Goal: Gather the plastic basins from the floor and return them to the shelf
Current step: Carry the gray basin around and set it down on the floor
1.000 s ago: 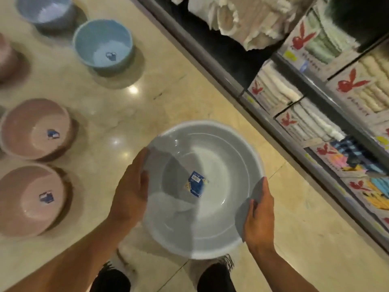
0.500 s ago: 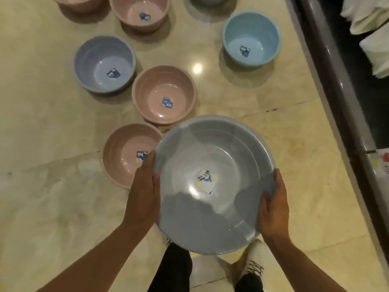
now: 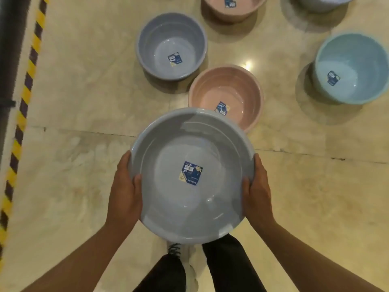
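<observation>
Fingers (image 3: pixel 137 182) of the left hand (image 3: pixel 124 190) curled over the rim of the grey basin (image 3: pixel 191 175), thumb inside the lip, rest hidden underneath. Right hand (image 3: pixel 257 190) did the same on the opposite side, clamped on the rim. Basin was held level in the lower middle of the frame, above the person's shoes and dark trousers, off the floor (image 3: pixel 84 165).

Handling guess: thin moulded plastic, light, empty except for a blue label (image 3: pixel 190 173) stuck in the bottom. Walls likely flex a bit if squeezed; glossy, so could slip. The rolled rim was the best place to hold it; two opposite points kept it steady, though one hand on the rim would probably do. Not fragile.

Just beyond it, a pink basin (image 3: pixel 226 95) sat on the floor, partly hidden behind the held one. Further up, a lavender-grey basin (image 3: pixel 171 44) in the upper middle, a light blue basin (image 3: pixel 353 68) at the right edge, and another pink basin (image 3: pixel 233 6) cut off at the top. All upright, spaced apart, each labelled. Nesting them looked feasible. Yellow-black hazard tape (image 3: pixel 23 98) ran along the left edge. Shelf not in view.
</observation>
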Tool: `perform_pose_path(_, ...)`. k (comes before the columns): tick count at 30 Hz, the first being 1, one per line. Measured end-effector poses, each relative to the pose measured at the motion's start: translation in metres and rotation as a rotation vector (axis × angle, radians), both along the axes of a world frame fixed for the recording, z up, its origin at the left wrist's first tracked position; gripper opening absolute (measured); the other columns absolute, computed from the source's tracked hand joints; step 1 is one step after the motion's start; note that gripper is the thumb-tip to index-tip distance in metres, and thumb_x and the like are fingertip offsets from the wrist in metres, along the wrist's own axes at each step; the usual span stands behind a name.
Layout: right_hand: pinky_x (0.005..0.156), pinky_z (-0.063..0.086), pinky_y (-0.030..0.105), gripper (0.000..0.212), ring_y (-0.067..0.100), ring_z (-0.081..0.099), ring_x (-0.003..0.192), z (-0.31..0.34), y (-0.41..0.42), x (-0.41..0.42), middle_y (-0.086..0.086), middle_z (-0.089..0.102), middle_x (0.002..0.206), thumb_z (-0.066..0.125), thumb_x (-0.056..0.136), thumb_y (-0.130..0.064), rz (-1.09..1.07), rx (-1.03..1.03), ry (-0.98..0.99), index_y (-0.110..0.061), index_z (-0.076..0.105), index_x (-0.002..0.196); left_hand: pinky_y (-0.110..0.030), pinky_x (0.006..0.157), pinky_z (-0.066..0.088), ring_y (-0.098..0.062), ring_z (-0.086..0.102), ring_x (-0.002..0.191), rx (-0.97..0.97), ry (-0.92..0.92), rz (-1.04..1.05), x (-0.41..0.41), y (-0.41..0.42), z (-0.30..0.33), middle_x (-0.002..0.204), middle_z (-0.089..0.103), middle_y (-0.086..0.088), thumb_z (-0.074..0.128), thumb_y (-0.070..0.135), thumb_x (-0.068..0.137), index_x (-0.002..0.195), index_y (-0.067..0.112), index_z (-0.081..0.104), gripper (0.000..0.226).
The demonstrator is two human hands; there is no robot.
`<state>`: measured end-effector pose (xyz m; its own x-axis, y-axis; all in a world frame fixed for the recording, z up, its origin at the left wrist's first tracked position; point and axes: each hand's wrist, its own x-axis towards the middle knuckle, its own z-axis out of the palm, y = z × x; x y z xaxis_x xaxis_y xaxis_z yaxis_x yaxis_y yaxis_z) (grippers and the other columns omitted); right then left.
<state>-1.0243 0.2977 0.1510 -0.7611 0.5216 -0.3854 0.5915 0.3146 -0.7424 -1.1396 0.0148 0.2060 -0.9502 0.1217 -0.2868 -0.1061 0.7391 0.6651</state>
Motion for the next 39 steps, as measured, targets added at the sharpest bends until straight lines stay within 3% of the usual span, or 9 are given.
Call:
perform_pose_path(4,0.110,0.041,0.037,0.061,0.016,0.043,0.136,-0.047,-0.014,-0.047,0.004,0.042,0.153,0.043,0.105,-0.010,0.143,0.036,0.025,-0.021,0.023,0.161,-0.043,0.097,0.048,-0.027,0.055,0.120,-0.031,-0.051,0.103,-0.015,-0.026,-0.049,0.144,0.049,-0.006,0.044,0.031,0.103,0.155,0.025,0.016,0.060)
perform_pose_path(9,0.101,0.042,0.034,0.079,0.019,0.045,0.132,-0.108,-0.027,-0.085,0.003,0.041,0.154,0.055,0.091,-0.006,0.236,0.087,-0.079,-0.023,0.020,0.160,-0.008,0.064,0.044,0.001,0.061,0.087,-0.084,-0.117,0.131,-0.027,-0.054,-0.119,0.114,0.059,0.007,0.057,0.008,0.093,0.142,0.050,0.015,0.077)
perform_pose_path(13,0.104,0.045,0.047,0.083,0.027,0.047,0.131,-0.144,-0.047,-0.088,0.002,0.047,0.149,0.062,0.085,-0.008,0.324,0.066,-0.166,-0.028,0.024,0.155,-0.038,0.094,0.050,-0.028,0.057,0.123,-0.100,-0.258,0.159,-0.020,-0.070,-0.170,0.149,0.047,-0.010,0.058,0.017,0.097,0.159,0.031,0.004,0.084)
perform_pose_path(19,0.102,0.046,0.058,0.080,0.034,0.048,0.129,-0.191,-0.075,-0.099,0.004,0.046,0.146,0.057,0.080,-0.010,0.107,-0.034,-0.275,-0.027,0.027,0.152,-0.031,0.102,0.031,-0.023,0.032,0.145,-0.067,-0.282,0.240,-0.033,-0.075,-0.232,0.163,0.024,-0.003,0.057,0.028,0.099,0.161,0.026,0.003,0.082)
perform_pose_path(24,0.109,0.042,0.042,0.078,0.023,0.048,0.130,-0.212,-0.076,-0.090,-0.002,0.046,0.150,0.057,0.086,-0.018,0.032,0.064,-0.149,-0.034,0.025,0.155,-0.040,0.106,0.038,-0.017,0.037,0.138,-0.061,-0.160,0.221,-0.046,-0.080,-0.262,0.158,0.032,0.000,0.057,0.050,0.096,0.158,0.036,0.012,0.078)
perform_pose_path(29,0.107,0.029,0.022,0.072,0.016,0.041,0.135,-0.224,-0.067,-0.085,0.003,0.042,0.156,0.062,0.098,-0.018,0.108,0.149,-0.058,-0.019,0.026,0.160,-0.048,0.113,0.037,-0.019,0.032,0.143,-0.016,-0.124,0.161,-0.047,-0.086,-0.267,0.160,0.026,0.001,0.064,0.040,0.095,0.156,0.037,0.011,0.081)
perform_pose_path(32,0.106,0.029,0.013,0.068,0.022,0.045,0.133,-0.220,-0.063,-0.090,0.009,0.046,0.151,0.063,0.097,-0.014,0.108,0.151,0.018,-0.010,0.030,0.157,-0.037,0.105,0.039,0.000,0.034,0.126,-0.058,-0.070,0.138,-0.049,-0.078,-0.259,0.152,0.032,-0.007,0.061,0.034,0.098,0.157,0.036,0.015,0.074)
perform_pose_path(36,0.104,0.023,0.001,0.065,0.007,0.040,0.129,-0.194,-0.054,-0.097,0.006,0.045,0.151,0.061,0.100,-0.015,0.089,0.168,0.047,-0.011,0.031,0.157,-0.024,0.097,0.034,0.015,0.029,0.108,-0.084,-0.009,0.130,-0.061,-0.062,-0.234,0.146,0.037,-0.009,0.057,0.029,0.100,0.157,0.033,0.018,0.069)
perform_pose_path(39,0.101,0.015,-0.005,0.066,-0.005,0.031,0.126,-0.158,-0.040,-0.104,-0.004,0.041,0.149,0.058,0.101,-0.018,0.055,0.162,0.033,-0.011,0.027,0.159,0.003,0.094,0.023,0.017,0.026,0.108,-0.091,0.009,0.077,-0.079,-0.049,-0.201,0.147,0.039,-0.012,0.056,0.026,0.101,0.158,0.025,0.021,0.067)
